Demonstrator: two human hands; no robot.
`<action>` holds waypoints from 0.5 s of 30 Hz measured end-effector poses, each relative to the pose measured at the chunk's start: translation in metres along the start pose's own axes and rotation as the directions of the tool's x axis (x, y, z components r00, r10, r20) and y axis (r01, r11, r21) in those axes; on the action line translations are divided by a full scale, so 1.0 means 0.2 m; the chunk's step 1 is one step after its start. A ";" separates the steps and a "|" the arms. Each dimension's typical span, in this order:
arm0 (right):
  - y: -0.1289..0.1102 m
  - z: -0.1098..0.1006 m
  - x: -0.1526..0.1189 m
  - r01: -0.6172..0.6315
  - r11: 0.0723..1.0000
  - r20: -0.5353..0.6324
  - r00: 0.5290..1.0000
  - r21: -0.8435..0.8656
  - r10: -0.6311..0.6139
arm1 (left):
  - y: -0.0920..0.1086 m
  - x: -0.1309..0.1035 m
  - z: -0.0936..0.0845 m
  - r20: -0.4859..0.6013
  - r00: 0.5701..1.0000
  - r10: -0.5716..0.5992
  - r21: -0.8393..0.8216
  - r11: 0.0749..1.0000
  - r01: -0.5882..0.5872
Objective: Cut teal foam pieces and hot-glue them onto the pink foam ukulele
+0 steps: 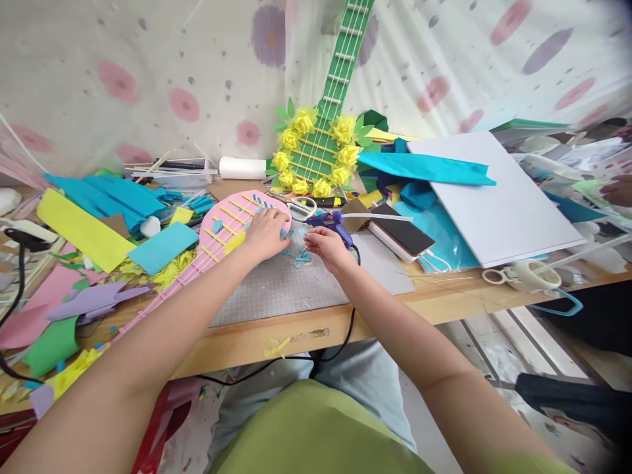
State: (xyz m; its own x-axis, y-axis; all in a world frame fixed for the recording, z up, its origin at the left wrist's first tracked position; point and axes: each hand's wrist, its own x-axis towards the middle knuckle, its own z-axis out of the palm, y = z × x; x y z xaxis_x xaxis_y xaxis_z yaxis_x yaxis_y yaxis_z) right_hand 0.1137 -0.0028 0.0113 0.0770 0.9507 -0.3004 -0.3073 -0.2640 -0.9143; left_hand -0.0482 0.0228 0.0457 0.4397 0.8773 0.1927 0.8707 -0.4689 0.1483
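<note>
1. Some sticks [154, 166] lie across a white box [200, 167], its inside hidden.
2. Left hand [266, 234] rests on the pink guitar [230, 217] on the counter [306, 339]; I can't tell its grip.
3. Right hand [328, 249] pinches fingertips together near the glue gun [332, 222], anything held unclear.

bright diffuse light over the cutting mat [276, 296], shadows soft and faint, curtain [207, 59] behind mat pale, slightly washed out, mild glare on plastic sheet [457, 238] right of mat, small blue scraps [302, 258] on mat soft, clutter [605, 153] far right of mat stretched and smeared
</note>
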 end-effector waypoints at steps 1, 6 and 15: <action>0.00 0.00 0.00 -0.002 1.000 0.004 1.000 -0.005 0.002 | 0.00 0.01 0.00 0.007 1.000 0.008 0.017 1.000 -0.009; -0.01 0.03 -0.01 -0.055 0.997 0.045 0.997 -0.058 0.057 | -0.04 0.03 -0.02 0.048 0.999 -0.010 -0.068 0.998 0.014; -0.02 0.12 -0.03 -0.068 0.987 0.088 0.993 -0.145 0.082 | -0.15 0.06 -0.02 0.091 0.996 0.003 -0.199 0.980 0.015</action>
State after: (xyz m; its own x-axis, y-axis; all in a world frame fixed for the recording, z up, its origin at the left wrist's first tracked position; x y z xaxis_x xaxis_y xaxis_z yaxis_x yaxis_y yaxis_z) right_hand 0.0916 -0.0039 0.0237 -0.0322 0.9366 -0.3488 -0.1714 -0.3490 -0.9213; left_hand -0.0691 0.0469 0.0483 0.4605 0.8816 0.1037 0.8160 -0.4664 0.3415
